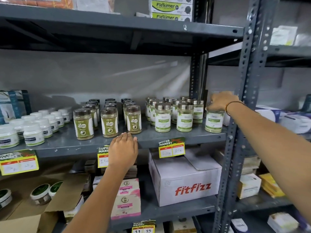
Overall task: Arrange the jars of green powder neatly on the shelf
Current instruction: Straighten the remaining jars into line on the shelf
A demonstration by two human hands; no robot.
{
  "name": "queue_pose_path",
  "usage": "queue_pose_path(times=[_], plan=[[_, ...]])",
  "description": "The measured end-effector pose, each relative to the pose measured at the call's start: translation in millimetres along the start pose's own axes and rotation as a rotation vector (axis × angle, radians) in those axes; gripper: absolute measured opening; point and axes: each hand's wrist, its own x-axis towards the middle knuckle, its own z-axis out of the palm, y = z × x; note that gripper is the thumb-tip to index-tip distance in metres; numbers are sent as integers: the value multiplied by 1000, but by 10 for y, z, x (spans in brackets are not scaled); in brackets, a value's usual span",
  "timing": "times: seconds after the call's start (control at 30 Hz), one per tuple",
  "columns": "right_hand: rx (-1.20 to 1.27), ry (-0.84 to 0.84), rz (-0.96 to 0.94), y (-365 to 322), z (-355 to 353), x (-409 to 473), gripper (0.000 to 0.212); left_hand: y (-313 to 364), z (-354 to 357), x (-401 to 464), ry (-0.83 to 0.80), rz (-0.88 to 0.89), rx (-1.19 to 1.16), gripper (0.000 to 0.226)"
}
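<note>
Several jars of green powder with silver lids (173, 113) stand in rows on the grey metal shelf (146, 140). One more such jar (214, 121) stands apart at the shelf's right end. My right hand (220, 101) rests on top of that jar, its fingers closed over the lid. My left hand (123, 151) lies flat on the shelf's front edge, fingers together, holding nothing. Its fingertips are just in front of the brown-lidded jars (109, 121).
Brown-lidded green-label jars stand in three rows left of the silver-lidded ones. Several white tubs (38, 125) fill the shelf's left end. A slotted upright post (239, 115) rises right beside the lone jar. A Fitfizz carton (188, 182) sits on the shelf below.
</note>
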Motion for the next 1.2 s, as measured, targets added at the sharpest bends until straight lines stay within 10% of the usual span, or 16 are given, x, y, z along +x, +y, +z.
queue_pose_path(times=[1.03, 1.2], plan=[[518, -135, -161, 146, 273, 442, 62, 11, 12, -8, 47, -2, -10, 46], [499, 95, -270, -8, 207, 398, 61, 12, 19, 3, 37, -12, -3, 48]])
